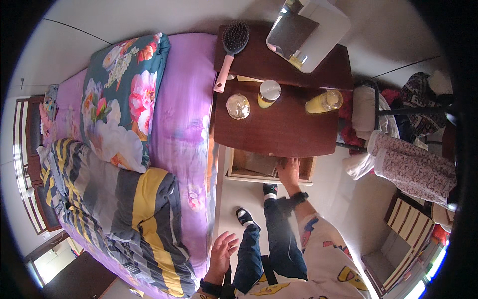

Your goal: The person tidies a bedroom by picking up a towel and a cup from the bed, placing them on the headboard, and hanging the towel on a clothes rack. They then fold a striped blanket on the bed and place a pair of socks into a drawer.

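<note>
My right hand (289,174) reaches over a pulled-out wooden drawer (244,176), its fingertips at the front edge of the dark brown tabletop (279,132). What those fingers touch or hold, if anything, is hard to make out. Inside the drawer lies something flat and brownish-grey (262,163), partly under the tabletop. My left hand (222,251) is held in the air beside the bed, fingers apart and nothing in it. On the tabletop stand a jar with a silver lid (269,92), a round shiny lidded container (238,106) and a bottle of yellow contents (323,101).
A pink-handled hairbrush (235,40) and a rectangular mirror (308,35) are at the table's back. The bed (181,99) on the left carries a floral folded quilt (122,99) and a striped blanket (149,214). Clothes (413,164) hang on a rack at right.
</note>
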The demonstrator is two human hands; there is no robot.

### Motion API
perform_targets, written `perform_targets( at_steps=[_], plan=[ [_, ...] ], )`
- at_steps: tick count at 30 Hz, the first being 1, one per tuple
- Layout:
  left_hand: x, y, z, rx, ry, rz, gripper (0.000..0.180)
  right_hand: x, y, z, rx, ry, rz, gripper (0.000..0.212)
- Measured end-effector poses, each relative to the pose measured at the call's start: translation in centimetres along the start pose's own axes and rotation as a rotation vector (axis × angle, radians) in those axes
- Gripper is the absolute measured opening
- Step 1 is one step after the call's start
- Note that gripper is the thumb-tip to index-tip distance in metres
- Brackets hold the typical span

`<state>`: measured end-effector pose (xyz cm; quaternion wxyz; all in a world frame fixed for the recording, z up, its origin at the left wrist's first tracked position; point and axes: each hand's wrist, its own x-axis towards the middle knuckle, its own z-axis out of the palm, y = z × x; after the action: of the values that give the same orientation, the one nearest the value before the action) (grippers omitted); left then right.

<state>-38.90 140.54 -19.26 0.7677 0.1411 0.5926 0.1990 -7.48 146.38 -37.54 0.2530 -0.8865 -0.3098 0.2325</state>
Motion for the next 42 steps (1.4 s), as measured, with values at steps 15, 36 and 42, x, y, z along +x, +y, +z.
perform_targets(
  at_steps=[15,36,42],
  plan=[
    [-0.5,-0.3,-0.2,0.036,-0.003,-0.005,0.041,-0.5,-5.5,-0.1,-0.511,-0.434,-0.577,0.023],
    [-1.6,-0.8,-1.2,0.039,-0.005,-0.038,0.043,-9.7,-0.9,2.9,0.748,-0.747,0.302,0.023],
    [-2.5,-0.1,-1.3,0.003,0.013,-0.029,0.045,-6.9,0.0,3.0,1.442,-0.711,0.598,0.029]
  ],
)
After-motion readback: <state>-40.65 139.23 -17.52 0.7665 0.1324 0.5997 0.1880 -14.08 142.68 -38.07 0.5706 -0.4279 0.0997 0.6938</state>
